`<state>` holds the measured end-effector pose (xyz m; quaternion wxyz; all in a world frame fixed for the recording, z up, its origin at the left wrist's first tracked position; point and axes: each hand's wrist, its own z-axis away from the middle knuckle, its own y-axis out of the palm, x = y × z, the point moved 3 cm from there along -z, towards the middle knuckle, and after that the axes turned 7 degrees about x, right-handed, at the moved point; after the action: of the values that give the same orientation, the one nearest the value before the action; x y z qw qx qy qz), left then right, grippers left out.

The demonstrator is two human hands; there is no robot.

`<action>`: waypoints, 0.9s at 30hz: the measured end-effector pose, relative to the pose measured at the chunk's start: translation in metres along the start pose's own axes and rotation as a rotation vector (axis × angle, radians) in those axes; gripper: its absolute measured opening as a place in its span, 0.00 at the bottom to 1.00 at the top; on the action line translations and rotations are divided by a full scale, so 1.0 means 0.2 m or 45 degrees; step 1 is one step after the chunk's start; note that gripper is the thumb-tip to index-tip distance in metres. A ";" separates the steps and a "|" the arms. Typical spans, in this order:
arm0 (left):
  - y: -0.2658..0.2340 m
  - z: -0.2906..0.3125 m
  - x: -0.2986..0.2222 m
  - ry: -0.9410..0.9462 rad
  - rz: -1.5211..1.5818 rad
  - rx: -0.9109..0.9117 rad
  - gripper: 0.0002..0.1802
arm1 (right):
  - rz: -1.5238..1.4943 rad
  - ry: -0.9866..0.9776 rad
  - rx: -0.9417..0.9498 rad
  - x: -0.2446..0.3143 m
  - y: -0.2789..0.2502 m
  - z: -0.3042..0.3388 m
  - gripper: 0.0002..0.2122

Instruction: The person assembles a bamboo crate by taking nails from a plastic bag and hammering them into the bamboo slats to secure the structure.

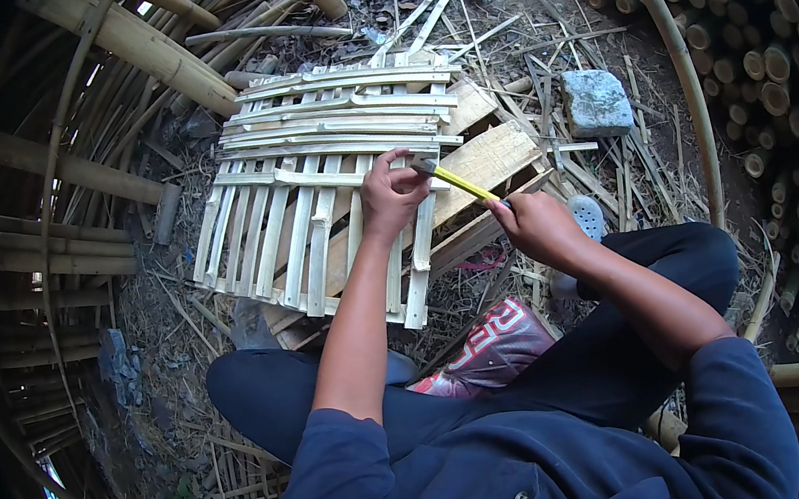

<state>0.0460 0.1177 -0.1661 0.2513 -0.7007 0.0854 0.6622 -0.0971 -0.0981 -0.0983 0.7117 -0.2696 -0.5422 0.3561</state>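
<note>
Looks like mid-nailing on the slat panel [331, 188], which lies on boards just in front of the knees. Left hand [390, 195] pinches something tiny, probably a nail, on a slat; right hand [535, 223] is clenched around one yellow hammer [456, 181], head by the left fingers. Next tap needs careful aim. One grey stone [596, 102] sits far right

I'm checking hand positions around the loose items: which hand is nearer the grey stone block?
Right. The right hand grips the yellow-handled tool just below-left of the grey stone block; the left hand rests farther left on the bamboo slat panel.
</note>
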 end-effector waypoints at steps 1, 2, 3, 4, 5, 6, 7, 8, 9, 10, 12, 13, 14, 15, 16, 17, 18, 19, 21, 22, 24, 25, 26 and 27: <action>0.00 0.00 -0.02 0.013 -0.071 -0.021 0.39 | -0.026 0.001 -0.018 0.01 -0.01 0.00 0.28; 0.01 0.00 -0.03 0.025 -0.142 -0.043 0.38 | -0.052 0.001 -0.036 0.02 -0.02 0.02 0.28; 0.01 0.00 -0.04 0.038 -0.213 -0.066 0.38 | -0.078 0.001 -0.054 0.02 -0.03 0.02 0.28; 0.01 0.00 -0.03 0.020 -0.161 -0.044 0.38 | -0.076 -0.006 -0.050 0.01 -0.02 0.01 0.28; 0.00 -0.01 -0.01 0.003 -0.108 -0.023 0.38 | -0.073 -0.014 -0.045 -0.01 0.00 0.00 0.27; 0.00 -0.01 0.00 -0.015 -0.056 -0.002 0.39 | -0.070 -0.022 -0.041 -0.02 0.01 -0.01 0.27; 0.00 -0.01 -0.01 -0.011 -0.067 -0.014 0.38 | -0.082 -0.014 -0.054 -0.01 0.00 -0.01 0.27; 0.02 0.00 -0.03 -0.008 -0.078 -0.026 0.38 | -0.094 -0.006 -0.068 0.00 -0.02 0.01 0.27; 0.03 -0.01 -0.05 -0.005 -0.089 -0.038 0.38 | -0.106 0.002 -0.081 0.01 -0.03 0.01 0.28; 0.02 0.00 -0.03 0.031 -0.135 -0.054 0.37 | -0.081 0.004 -0.038 0.01 -0.02 0.00 0.28; 0.00 0.00 0.02 0.065 -0.044 -0.052 0.34 | -0.031 0.006 0.049 -0.01 0.01 -0.02 0.29; 0.00 -0.01 0.01 0.094 0.001 -0.040 0.33 | -0.063 0.033 0.026 -0.02 0.02 -0.03 0.29; 0.01 -0.01 0.01 0.074 -0.028 -0.057 0.31 | -0.094 0.059 0.003 -0.03 0.03 -0.04 0.29; 0.01 -0.01 0.00 0.103 -0.086 -0.055 0.31 | -0.126 0.084 -0.019 -0.04 0.04 -0.05 0.29; 0.01 -0.01 0.01 0.125 -0.142 -0.060 0.31 | -0.253 0.120 -0.016 -0.01 0.02 -0.05 0.28; 0.00 0.00 0.02 0.145 -0.198 -0.066 0.31 | -0.281 0.106 -0.017 0.01 0.01 -0.07 0.27; 0.00 0.00 0.02 0.164 -0.218 -0.068 0.30 | -0.308 0.091 -0.018 0.03 0.01 -0.10 0.26; 0.00 0.00 0.03 0.164 -0.224 -0.077 0.29 | -0.336 0.083 -0.024 0.04 0.01 -0.11 0.26; 0.01 -0.01 0.01 0.179 -0.236 -0.088 0.29 | -0.373 0.005 -0.181 -0.01 0.07 -0.17 0.25; 0.01 -0.01 0.01 0.196 -0.267 -0.100 0.28 | -0.372 0.016 -0.181 -0.01 0.08 -0.21 0.24; 0.01 -0.01 -0.01 0.232 -0.330 -0.120 0.27 | -0.365 0.069 -0.121 -0.03 0.11 -0.28 0.23; 0.01 -0.01 0.00 0.218 -0.328 -0.099 0.27 | -0.362 0.041 -0.134 -0.03 0.12 -0.30 0.23; 0.01 -0.01 0.00 0.204 -0.325 -0.076 0.27 | -0.360 0.014 -0.147 -0.03 0.13 -0.31 0.22; 0.01 -0.01 0.00 0.191 -0.322 -0.052 0.27 | -0.358 -0.012 -0.162 -0.04 0.14 -0.33 0.22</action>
<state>0.0469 0.1144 -0.1660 0.3113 -0.7584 0.0014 0.5727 -0.0411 -0.0869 -0.1425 0.7334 -0.2339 -0.5994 0.2193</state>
